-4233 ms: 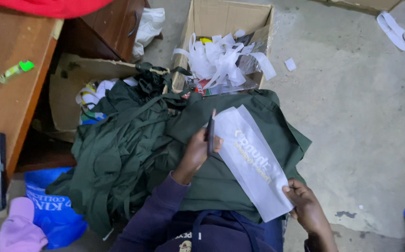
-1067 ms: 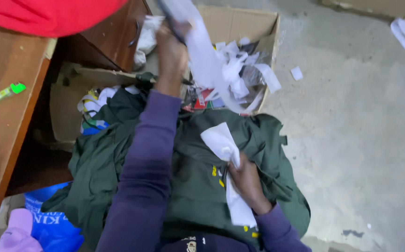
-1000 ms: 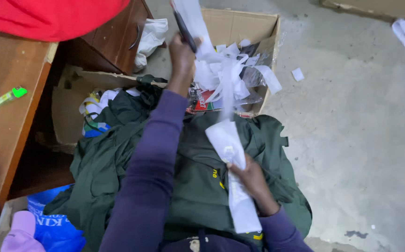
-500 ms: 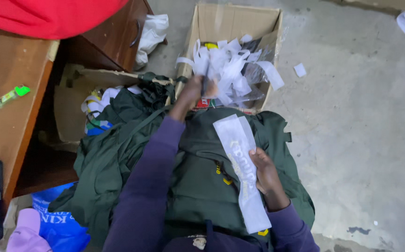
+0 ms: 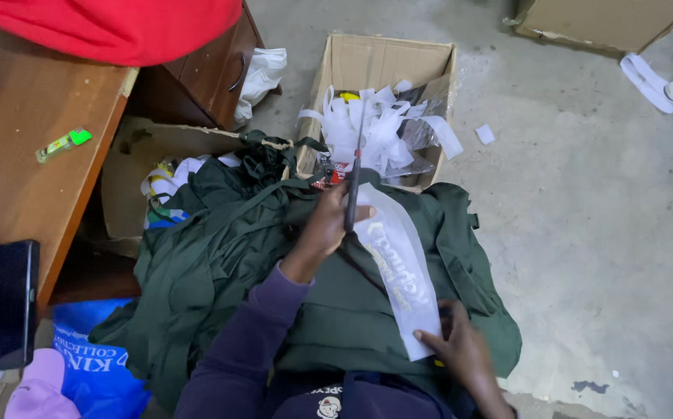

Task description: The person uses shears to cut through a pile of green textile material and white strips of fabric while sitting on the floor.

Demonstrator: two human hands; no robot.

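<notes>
Concrete floor [image 5: 585,233]: cardboard box [image 5: 387,66], green garments [image 5: 220,256], paper scrap [image 5: 485,134].

A rough grey concrete floor [image 5: 585,233] fills the right side, stained and littered with scraps. A brown wooden desk [image 5: 18,147] stands at left, beside a dark wooden drawer cabinet [image 5: 204,70]. Light is even and soft.

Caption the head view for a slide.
Left hand holds a thin dark tool over a white strip on green fabric; right hand pins the strip.
</notes>
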